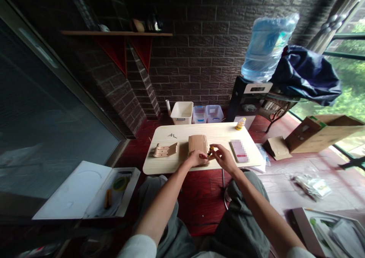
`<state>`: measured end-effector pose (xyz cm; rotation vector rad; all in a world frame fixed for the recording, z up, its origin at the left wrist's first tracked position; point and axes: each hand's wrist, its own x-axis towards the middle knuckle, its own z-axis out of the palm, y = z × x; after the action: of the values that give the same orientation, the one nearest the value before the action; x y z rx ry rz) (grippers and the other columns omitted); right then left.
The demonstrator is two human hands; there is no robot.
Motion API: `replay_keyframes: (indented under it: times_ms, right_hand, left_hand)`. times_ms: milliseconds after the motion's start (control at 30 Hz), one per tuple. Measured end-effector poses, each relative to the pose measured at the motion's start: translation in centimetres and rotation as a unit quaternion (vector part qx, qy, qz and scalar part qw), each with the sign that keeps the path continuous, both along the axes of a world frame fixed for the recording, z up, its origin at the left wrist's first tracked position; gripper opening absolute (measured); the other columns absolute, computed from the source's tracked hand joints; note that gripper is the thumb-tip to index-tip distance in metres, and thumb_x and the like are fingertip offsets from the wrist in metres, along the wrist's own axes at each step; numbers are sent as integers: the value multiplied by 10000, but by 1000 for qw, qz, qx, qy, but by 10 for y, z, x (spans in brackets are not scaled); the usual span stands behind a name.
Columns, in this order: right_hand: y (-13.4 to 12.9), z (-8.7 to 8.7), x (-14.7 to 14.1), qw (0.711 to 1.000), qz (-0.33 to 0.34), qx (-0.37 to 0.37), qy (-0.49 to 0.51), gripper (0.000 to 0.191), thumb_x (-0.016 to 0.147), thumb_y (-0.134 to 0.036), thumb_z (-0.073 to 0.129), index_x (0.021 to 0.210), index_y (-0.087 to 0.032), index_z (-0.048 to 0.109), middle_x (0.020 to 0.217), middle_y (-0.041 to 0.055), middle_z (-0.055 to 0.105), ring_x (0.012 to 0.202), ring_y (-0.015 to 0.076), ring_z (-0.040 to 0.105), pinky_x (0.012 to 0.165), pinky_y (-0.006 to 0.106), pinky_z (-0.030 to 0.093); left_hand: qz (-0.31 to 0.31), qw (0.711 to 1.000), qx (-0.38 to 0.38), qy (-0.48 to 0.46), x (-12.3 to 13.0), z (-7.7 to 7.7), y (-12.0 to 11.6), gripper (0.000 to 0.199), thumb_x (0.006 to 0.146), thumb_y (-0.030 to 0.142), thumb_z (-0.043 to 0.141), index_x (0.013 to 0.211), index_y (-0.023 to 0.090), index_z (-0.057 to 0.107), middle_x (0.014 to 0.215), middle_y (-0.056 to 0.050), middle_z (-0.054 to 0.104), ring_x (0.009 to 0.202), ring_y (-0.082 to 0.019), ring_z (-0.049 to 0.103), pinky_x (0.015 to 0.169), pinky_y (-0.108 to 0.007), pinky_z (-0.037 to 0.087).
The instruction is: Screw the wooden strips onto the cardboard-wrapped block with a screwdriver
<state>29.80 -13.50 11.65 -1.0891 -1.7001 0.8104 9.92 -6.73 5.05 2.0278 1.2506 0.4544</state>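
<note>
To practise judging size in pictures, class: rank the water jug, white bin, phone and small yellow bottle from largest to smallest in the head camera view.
1. Water jug
2. White bin and phone: they look alike, and the phone is nearer the camera, so unranked
3. Small yellow bottle

Daylight comes from the window (346,79) at right, its greenery bright and slightly washed out, while the brick wall (194,56) is dim. The pale tabletop (171,163) is evenly lit, with soft shadows under the left hand (196,158) and right hand (224,158). Wide-angle distortion bends the frame edges.
</note>
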Motion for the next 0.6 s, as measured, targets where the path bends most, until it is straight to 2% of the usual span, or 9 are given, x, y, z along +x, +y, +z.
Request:
replay_keyframes:
  times_ms: [267, 433, 600]
  right_hand:
    - [0, 0, -2, 1000, 4, -3, -3, 330, 944, -412, 537, 1199, -214, 607, 997, 94, 720, 735, 185, 733, 680, 311, 603]
    - [3, -2, 0, 1000, 6, 9, -17, 332, 946, -382, 527, 1226, -221, 603, 1075, 101, 715, 756, 180, 734, 701, 315, 606]
    - [1, -3, 0, 1000, 17, -2, -10, 341, 962, -351, 485, 1261, -211, 572, 1035, 91, 719, 776, 176, 738, 686, 295, 602]
  left_hand:
    - [-6, 1000, 1, -3, -1, -2, 0, 329, 712, 442, 723, 956, 230, 788, 919, -25, 785, 839, -189, 703, 715, -248, 505]
    - [-9, 1000, -7, -9, -1, -3, 1, 325, 712, 451, 723, 958, 249, 787, 911, -17, 783, 847, -193, 710, 701, -249, 500]
    - [-5, 1000, -19, -11, -1, -1, 0, 313, 706, 455, 732, 943, 259, 789, 913, -11, 783, 856, -192, 709, 714, -248, 506]
